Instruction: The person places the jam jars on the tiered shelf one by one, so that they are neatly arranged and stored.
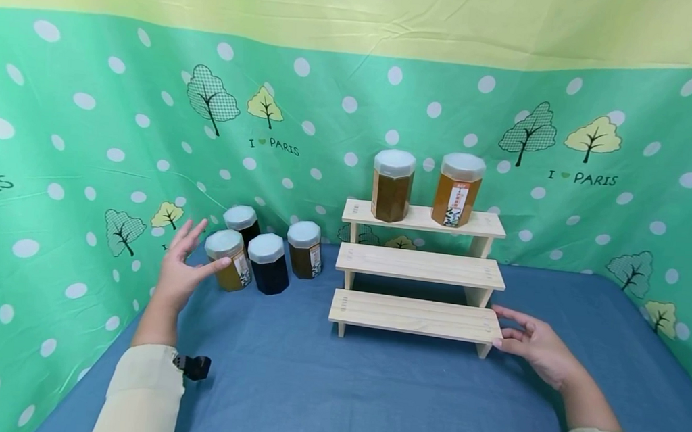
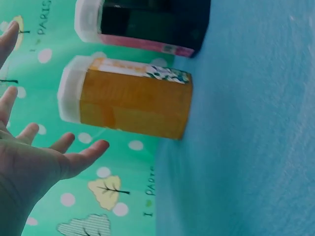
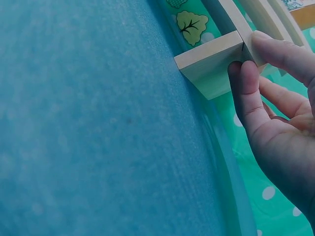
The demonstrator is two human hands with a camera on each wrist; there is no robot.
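A: Item one?
B: Three-tier wooden display stand [image 1: 421, 266], pale, upright on the blue cloth [image 1: 308, 389], right of centre. Its tiers climb from near to far, presumably so that goods behind show above goods in front.

A: Stock on the top tier [image 1: 422, 218]?
B: Two lidded jars, upright, set apart. Left: brown jar [image 1: 392, 196]. Right: orange jar [image 1: 444, 193], its printed label [image 1: 457, 201] facing near, probably for reading from the front.

A: Right hand [image 1: 540, 346]?
B: At the right end of the lowest tier [image 1: 414, 316], thumb and fingertips pinching the board's end. Such a grip, in my judgement, serves to steady the stand.

A: Left hand [image 1: 179, 277]?
B: Spread, fingers apart, holding nothing. Just beside the amber jar [image 1: 232, 279]; the left wrist view shows a gap between them. The thumb stands away from the fingers, a shape that looks suited to a jar's girth.

A: Remaining jars?
B: Four with the amber one, clustered upright on the cloth, left of the stand. Amber at the near left; black jar [image 1: 269, 276] to its right; second dark jar [image 1: 251, 232] on the far side; labelled brown jar [image 1: 302, 260] rightmost. The close grouping likely keeps them within the left hand's reach.

A: Backing?
B: Green printed fabric [image 1: 329, 120], far side.
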